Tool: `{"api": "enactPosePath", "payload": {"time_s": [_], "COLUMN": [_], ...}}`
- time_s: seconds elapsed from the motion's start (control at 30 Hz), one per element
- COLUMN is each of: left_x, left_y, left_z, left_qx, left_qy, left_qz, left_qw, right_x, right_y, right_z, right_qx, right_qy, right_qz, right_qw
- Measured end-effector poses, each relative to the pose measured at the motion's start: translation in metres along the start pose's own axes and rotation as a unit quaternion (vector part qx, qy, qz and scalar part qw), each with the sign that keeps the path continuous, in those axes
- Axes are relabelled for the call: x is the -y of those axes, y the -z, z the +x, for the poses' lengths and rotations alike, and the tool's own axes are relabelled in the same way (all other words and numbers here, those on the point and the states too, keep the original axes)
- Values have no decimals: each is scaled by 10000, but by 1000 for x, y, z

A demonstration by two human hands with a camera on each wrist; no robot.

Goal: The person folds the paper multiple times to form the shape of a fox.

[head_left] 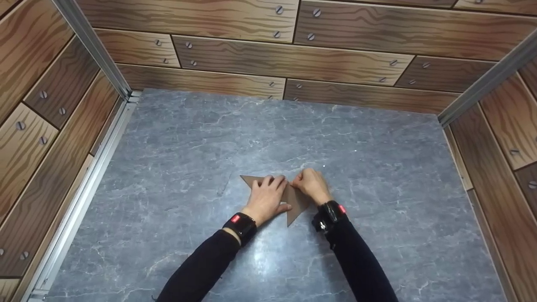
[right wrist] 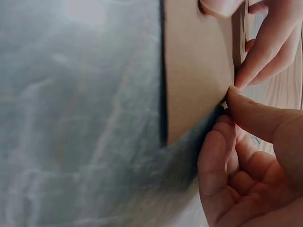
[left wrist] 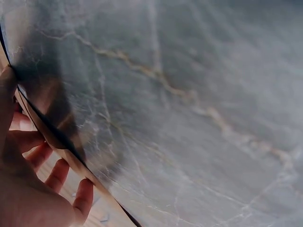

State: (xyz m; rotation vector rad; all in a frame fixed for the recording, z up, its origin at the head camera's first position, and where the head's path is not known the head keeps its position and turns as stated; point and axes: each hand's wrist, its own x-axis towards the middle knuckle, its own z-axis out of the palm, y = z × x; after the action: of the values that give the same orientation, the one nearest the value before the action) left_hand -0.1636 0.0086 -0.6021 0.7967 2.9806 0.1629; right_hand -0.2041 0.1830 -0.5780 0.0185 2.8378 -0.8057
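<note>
A piece of brown paper [head_left: 296, 204], folded into pointed shapes, lies on the grey marbled surface between the two hands. Spread over its left part, my left hand [head_left: 265, 199] presses on it with the fingertips near the far edge and the thumb toward the right. In the left wrist view these fingers touch the sheet along its edge. My right hand [head_left: 312, 185] is at the upper right edge. Seen from the right wrist, the thumb and index finger of the right hand [right wrist: 255, 165] pinch the corner of the brown paper [right wrist: 196, 71], close beside the left fingertips. The other right fingers are curled.
The grey marbled tabletop [head_left: 201, 138] spreads around the hands. Wood-patterned panels [head_left: 235, 54] stand behind it and on both sides. Metal rails [head_left: 90, 180] run along the left edge and the corners. A bright light reflection shows between the forearms.
</note>
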Motion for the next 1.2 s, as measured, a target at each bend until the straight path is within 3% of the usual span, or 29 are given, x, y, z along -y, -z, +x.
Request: {"api": "enactPosePath", "payload": {"time_s": [0.23, 0.57, 0.87, 1.07, 1.2], "left_x": [-2, 0, 2, 3, 1], "left_y": [1, -2, -4, -3, -2], "left_z": [-1, -2, 1, 2, 1], "left_qx": [68, -135, -4, 29, 62], "left_qy": [-5, -98, -76, -73, -57], "left_qz": [19, -20, -119, -160, -148], "left_qw": [10000, 9999, 9999, 9998, 9999], "right_x": [-3, -30, -47, -44, -38], "right_y": [4, 14, 18, 17, 9], "right_z": [-1, -25, -41, -40, -41], "right_qx": [241, 647, 635, 629, 361], "right_qy": [75, -13, 28, 20, 191], "right_qz": [44, 115, 146, 104, 144], "right_qw": [9997, 9978, 9979, 9980, 9991]}}
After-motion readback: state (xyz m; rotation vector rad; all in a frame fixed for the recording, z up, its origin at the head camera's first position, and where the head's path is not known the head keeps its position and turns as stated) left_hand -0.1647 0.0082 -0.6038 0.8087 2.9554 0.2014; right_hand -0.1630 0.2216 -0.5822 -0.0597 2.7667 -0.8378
